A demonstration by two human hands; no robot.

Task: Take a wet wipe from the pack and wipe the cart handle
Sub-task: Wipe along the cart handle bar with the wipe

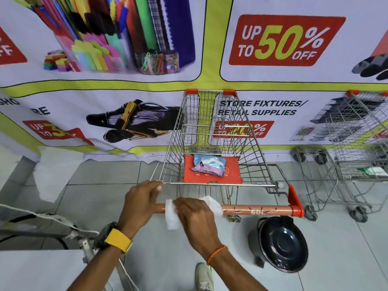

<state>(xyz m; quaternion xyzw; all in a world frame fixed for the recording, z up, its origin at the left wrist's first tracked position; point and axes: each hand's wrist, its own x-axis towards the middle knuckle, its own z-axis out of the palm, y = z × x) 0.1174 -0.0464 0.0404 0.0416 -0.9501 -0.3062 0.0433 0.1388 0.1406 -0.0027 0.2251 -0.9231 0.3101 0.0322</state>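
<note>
Orange cart handle (252, 210) with red end caps, black marks along it. White wet wipe (172, 214). Light blue and lilac pack (207, 165) on a red seat flap (212, 171) with white print. Silver wire basket (210, 131). Yellow watch strap (118, 240); orange wrist cord (216, 254). Glossy black bin lid (281, 244). Pale grey floor tiles (109, 190). White banner (134, 89), lime-yellow bands, red discount labels.

Cart (212, 131) in the middle, up against the wall poster (294, 97). Pack of wipes (209, 165) on the flap seat (233, 175) inside the cart. Handle (256, 210) nearest, across the front. Left hand (141, 203) on the handle's left end, right hand (195, 215) just beside it, pressing a wipe (172, 213) around the bar. Bin (279, 244) on the floor under the handle's right end. Second cart (346, 154) off to the right
</note>
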